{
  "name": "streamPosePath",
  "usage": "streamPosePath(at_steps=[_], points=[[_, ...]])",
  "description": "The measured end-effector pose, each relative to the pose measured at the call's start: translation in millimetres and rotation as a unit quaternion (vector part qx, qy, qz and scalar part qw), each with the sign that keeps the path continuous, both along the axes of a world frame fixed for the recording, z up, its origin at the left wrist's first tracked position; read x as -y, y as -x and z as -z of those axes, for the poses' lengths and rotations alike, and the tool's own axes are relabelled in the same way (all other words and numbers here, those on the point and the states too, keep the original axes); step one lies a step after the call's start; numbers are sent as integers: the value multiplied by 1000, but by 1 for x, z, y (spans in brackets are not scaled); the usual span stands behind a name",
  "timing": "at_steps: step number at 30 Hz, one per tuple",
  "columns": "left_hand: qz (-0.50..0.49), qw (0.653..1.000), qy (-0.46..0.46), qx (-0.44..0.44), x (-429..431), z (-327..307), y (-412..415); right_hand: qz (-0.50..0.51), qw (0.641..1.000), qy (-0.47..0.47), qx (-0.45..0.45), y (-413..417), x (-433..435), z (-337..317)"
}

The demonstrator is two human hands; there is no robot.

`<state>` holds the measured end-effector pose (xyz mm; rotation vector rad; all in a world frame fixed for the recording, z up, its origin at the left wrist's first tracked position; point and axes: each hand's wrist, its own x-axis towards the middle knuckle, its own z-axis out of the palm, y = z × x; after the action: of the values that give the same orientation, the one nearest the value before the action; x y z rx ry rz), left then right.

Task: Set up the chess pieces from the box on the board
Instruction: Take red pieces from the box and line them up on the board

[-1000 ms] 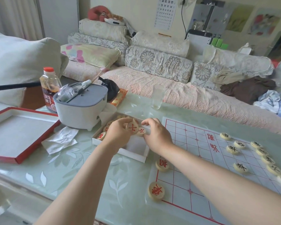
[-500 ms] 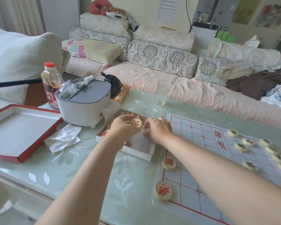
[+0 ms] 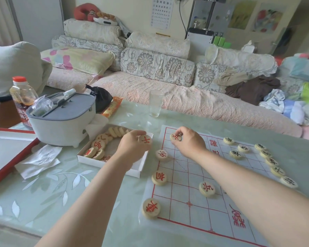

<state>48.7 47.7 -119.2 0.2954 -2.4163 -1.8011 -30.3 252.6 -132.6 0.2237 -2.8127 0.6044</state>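
Observation:
A white paper board (image 3: 194, 196) with red grid lines lies on the table. My left hand (image 3: 132, 148) pinches a round red-lettered piece (image 3: 145, 140) over the right end of the white box (image 3: 111, 164), which holds several more red pieces (image 3: 97, 148). My right hand (image 3: 189, 143) pinches another red piece (image 3: 176, 137) at the board's far left corner. Several red pieces stand on the board's left side, among them one (image 3: 161, 155) at the edge and one (image 3: 207, 188) further in. Black-lettered pieces (image 3: 273, 161) line the right side.
A grey-lidded white appliance (image 3: 61, 120) stands just left of the box, with a sauce bottle (image 3: 22, 98) behind it. An empty glass (image 3: 156, 103) stands beyond the board. The red-edged box lid (image 3: 9, 150) and crumpled tissue (image 3: 39, 160) lie at the left. A sofa runs behind the table.
My right hand left the box and carried a red piece to the board's far left corner. More red pieces now stand on the board. My left hand still holds its piece over the box.

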Motion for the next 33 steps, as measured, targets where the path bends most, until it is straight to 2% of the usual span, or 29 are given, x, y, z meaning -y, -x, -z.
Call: streamPosePath(at_steps=[4,7,13,17,20,22,24,26,29,31,33], points=[[47,998,27,2,-31,0,5,93,994,-13,60,7,-60,9],[70,997,43,10,-47,0,9,122,989,-17,86,12,-90,14],[95,992,79,21,-67,-1,17,127,989,13,72,25,-101,20],[100,991,86,27,-73,4,22,97,992,-8,84,28,-99,25],[98,991,91,23,-73,5,24,107,993,-6,47,26,-95,22],[94,991,94,17,-74,4,24,81,996,39,25,21,-88,16],[95,992,86,15,-76,4,22,14,987,147,67,12,-77,7],[96,993,74,11,-77,2,20,-56,958,240,144,0,-62,-3],[89,995,44,7,-77,-3,17,-126,917,319,205,-17,-42,-15],[76,997,14,15,-73,-5,15,-154,902,342,212,-23,-32,-18],[61,998,-16,29,-67,-5,15,-167,913,320,191,-26,-25,-22]])
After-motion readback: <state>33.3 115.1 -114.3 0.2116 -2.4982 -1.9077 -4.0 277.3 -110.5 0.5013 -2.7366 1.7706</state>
